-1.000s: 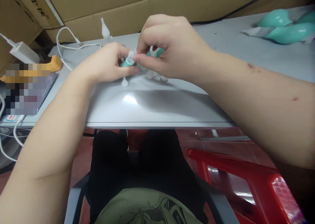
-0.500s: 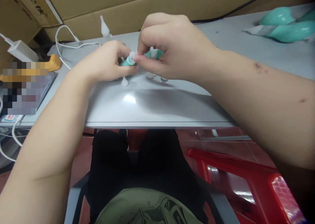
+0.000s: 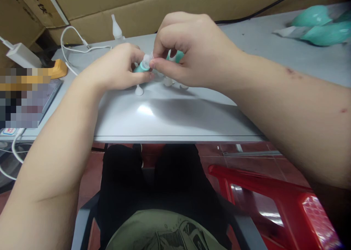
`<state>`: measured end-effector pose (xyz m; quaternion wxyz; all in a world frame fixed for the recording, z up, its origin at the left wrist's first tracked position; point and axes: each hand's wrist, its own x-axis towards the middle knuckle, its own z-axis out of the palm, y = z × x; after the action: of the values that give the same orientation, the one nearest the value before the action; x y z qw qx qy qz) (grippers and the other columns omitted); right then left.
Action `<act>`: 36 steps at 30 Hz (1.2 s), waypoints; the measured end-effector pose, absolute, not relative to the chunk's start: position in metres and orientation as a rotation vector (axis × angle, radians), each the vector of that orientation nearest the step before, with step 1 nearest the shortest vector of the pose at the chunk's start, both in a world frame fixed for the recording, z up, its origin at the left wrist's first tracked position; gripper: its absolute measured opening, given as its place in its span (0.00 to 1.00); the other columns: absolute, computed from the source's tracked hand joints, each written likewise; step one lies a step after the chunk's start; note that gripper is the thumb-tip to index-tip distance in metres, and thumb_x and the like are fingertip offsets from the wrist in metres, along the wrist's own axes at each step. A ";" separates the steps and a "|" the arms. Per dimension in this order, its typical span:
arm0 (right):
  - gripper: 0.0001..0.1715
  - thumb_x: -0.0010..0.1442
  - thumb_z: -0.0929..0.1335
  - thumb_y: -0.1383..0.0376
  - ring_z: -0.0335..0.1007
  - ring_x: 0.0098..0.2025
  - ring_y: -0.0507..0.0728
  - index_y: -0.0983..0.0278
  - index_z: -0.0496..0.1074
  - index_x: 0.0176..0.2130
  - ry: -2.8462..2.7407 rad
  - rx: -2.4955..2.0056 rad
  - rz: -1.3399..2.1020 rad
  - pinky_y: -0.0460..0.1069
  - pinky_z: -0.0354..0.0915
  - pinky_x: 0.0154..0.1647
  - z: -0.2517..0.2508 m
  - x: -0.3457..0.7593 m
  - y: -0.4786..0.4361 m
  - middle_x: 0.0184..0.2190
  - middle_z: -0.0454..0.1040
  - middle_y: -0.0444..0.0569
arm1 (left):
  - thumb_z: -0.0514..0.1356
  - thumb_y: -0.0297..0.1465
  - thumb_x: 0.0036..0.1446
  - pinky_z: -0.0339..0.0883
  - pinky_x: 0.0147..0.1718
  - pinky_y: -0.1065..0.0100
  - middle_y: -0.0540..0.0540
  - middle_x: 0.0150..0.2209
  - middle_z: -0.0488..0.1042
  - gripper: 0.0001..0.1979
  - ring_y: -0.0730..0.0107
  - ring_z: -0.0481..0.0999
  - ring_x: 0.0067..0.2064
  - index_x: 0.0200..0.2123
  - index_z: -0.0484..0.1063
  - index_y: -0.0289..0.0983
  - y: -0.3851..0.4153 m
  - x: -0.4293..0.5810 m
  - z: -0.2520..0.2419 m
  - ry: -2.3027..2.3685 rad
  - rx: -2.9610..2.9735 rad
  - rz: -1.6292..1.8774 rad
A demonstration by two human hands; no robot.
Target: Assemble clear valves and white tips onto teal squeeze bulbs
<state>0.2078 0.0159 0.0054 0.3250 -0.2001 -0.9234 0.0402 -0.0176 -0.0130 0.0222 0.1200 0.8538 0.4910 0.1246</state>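
My left hand [image 3: 122,65] is closed around a small teal cylindrical part [image 3: 140,67], tilted up to the right. A translucent white piece [image 3: 147,60] sits at the part's upper end. Thumb and fingertips of my right hand [image 3: 189,47] pinch that translucent piece; the exact grip is partly covered by the fingers. Just below my left hand, a small white tip with a flared base [image 3: 139,90] rests on the table. More teal and whitish parts [image 3: 179,56] stand behind and under my right hand, mostly hidden by it.
A translucent white nozzle [image 3: 116,31] stands upright near the cardboard wall [image 3: 131,8]. Teal bulbs with pale tips [image 3: 327,34] lie at the far right of the grey table [image 3: 175,127]. At left are a white charger [image 3: 24,55], cables and a yellow object [image 3: 59,67]. A red stool [image 3: 257,182] is below right.
Both hands keep their hold on the teal part and its translucent end, with only a slight shift of the fingers. The whole view has moved very little.
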 end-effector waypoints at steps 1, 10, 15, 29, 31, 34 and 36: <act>0.11 0.64 0.71 0.60 0.73 0.42 0.59 0.60 0.66 0.33 -2.419 -0.528 0.116 0.55 0.72 0.46 0.006 0.208 0.016 0.39 0.75 0.50 | 0.64 0.45 0.61 0.58 0.32 0.61 0.50 0.29 0.73 0.12 0.65 0.65 0.31 0.31 0.72 0.45 -0.013 -0.017 0.022 1.438 2.492 0.363; 0.14 0.65 0.70 0.55 0.73 0.44 0.62 0.58 0.66 0.32 -2.404 -0.525 0.129 0.60 0.73 0.47 0.005 0.208 0.017 0.36 0.74 0.50 | 0.64 0.46 0.61 0.55 0.31 0.60 0.52 0.27 0.71 0.13 0.66 0.62 0.29 0.30 0.71 0.45 -0.014 -0.016 0.024 1.455 2.483 0.338; 0.11 0.63 0.70 0.58 0.73 0.43 0.61 0.58 0.66 0.32 -2.386 -0.457 0.149 0.59 0.71 0.45 0.001 0.207 0.022 0.33 0.70 0.49 | 0.63 0.46 0.61 0.57 0.32 0.60 0.51 0.29 0.72 0.13 0.64 0.64 0.31 0.30 0.70 0.46 -0.013 -0.016 0.023 1.467 2.472 0.335; 0.20 0.58 0.73 0.49 0.68 0.36 0.57 0.59 0.68 0.30 -2.330 -0.507 0.167 0.55 0.68 0.41 -0.005 0.202 0.023 0.33 0.72 0.49 | 0.63 0.48 0.60 0.57 0.33 0.58 0.47 0.33 0.75 0.15 0.59 0.68 0.33 0.28 0.69 0.46 -0.009 -0.018 0.022 1.457 2.504 0.323; 0.18 0.59 0.72 0.50 0.67 0.35 0.57 0.59 0.68 0.30 -2.326 -0.523 0.171 0.55 0.68 0.40 -0.004 0.202 0.022 0.33 0.72 0.49 | 0.64 0.47 0.59 0.56 0.31 0.59 0.48 0.30 0.74 0.15 0.61 0.67 0.31 0.28 0.68 0.45 -0.010 -0.018 0.023 1.472 2.498 0.330; 0.18 0.63 0.71 0.51 0.68 0.36 0.58 0.59 0.68 0.30 -2.328 -0.542 0.155 0.56 0.68 0.43 -0.002 0.203 0.018 0.32 0.73 0.49 | 0.64 0.45 0.60 0.54 0.31 0.61 0.50 0.27 0.72 0.15 0.66 0.63 0.30 0.29 0.67 0.44 -0.012 -0.017 0.024 1.473 2.493 0.329; 0.18 0.66 0.70 0.52 0.69 0.38 0.59 0.59 0.69 0.30 -2.317 -0.541 0.153 0.56 0.68 0.44 -0.002 0.204 0.018 0.33 0.74 0.49 | 0.63 0.45 0.61 0.53 0.30 0.61 0.51 0.26 0.71 0.14 0.67 0.62 0.29 0.30 0.69 0.44 -0.013 -0.017 0.024 1.470 2.498 0.323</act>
<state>0.2041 0.0178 -0.0018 0.3697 -0.2110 -0.9029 0.0595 -0.0171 -0.0135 0.0240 0.1124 0.8511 0.5008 0.1100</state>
